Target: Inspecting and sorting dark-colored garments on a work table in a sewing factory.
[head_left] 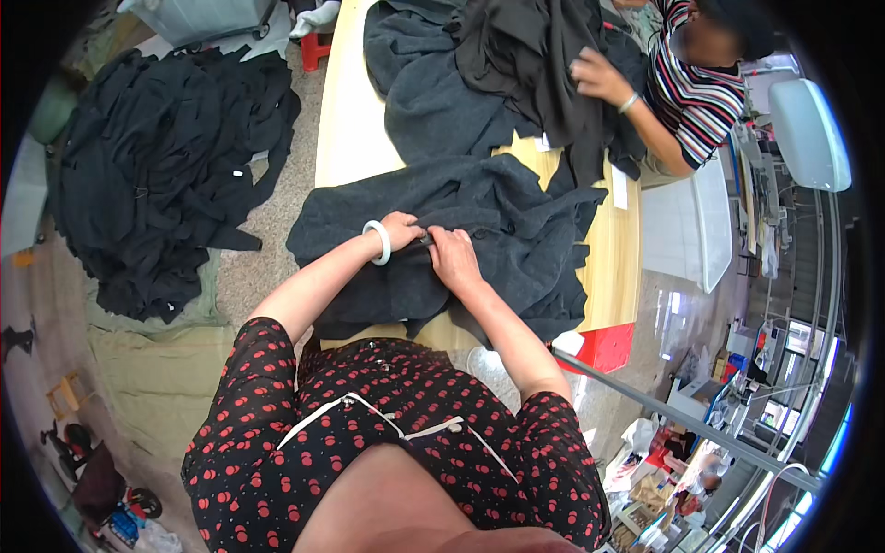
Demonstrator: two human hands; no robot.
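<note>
A dark charcoal garment [516, 240] lies spread and rumpled over the near end of the wooden table, its near edge hanging toward me. My left hand [399, 232], with a white bangle at the wrist, pinches the cloth near the garment's middle. Right beside it, my right hand [454, 257] grips the same fold, the fingertips of both hands almost meeting. Some small thing may sit between the fingertips, but it is too small to make out. Farther up the table, more dark garments [438, 101] are heaped, and a co-worker's hand [601, 77] is over them.
A large pile of dark clothing [171, 175] rests on the floor at left, near a greenish cloth [157, 369]. The pale table top [348, 111] shows along its left side. A co-worker in a striped shirt [696, 88] is across at right. A red box [608, 347] is by the near right corner.
</note>
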